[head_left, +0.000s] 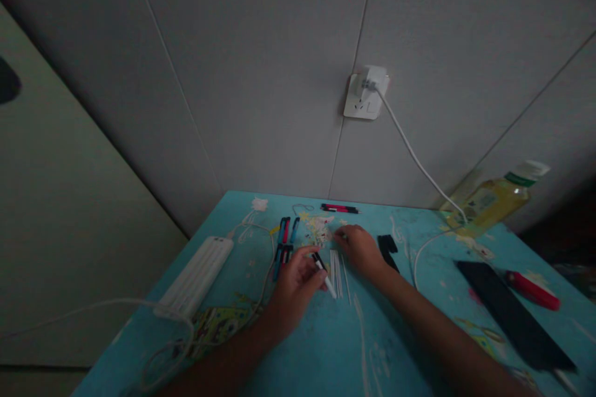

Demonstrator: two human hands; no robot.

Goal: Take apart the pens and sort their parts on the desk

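Observation:
My left hand [302, 276] is closed around a white pen barrel with a black end [328, 280], held at a slant between thumb and fingers. My right hand [357, 244] reaches to the edge of a pile of tiny pen parts [320, 229]; its fingertips are pinched, and whatever they hold is too small to name. Between the hands several thin white refills [338, 273] lie side by side on the table. Left of the pile are several blue and red pens [285, 239]. Two red and black pens [339, 208] lie at the back edge.
A white power strip [195, 276] with a loose cable lies at the left. Black pieces [388, 248] sit beside my right forearm. Farther right are a dark flat device [514, 316], a red-handled object [532, 290] and a yellow bottle [496, 201]. A charger cable [410, 149] hangs from the wall socket.

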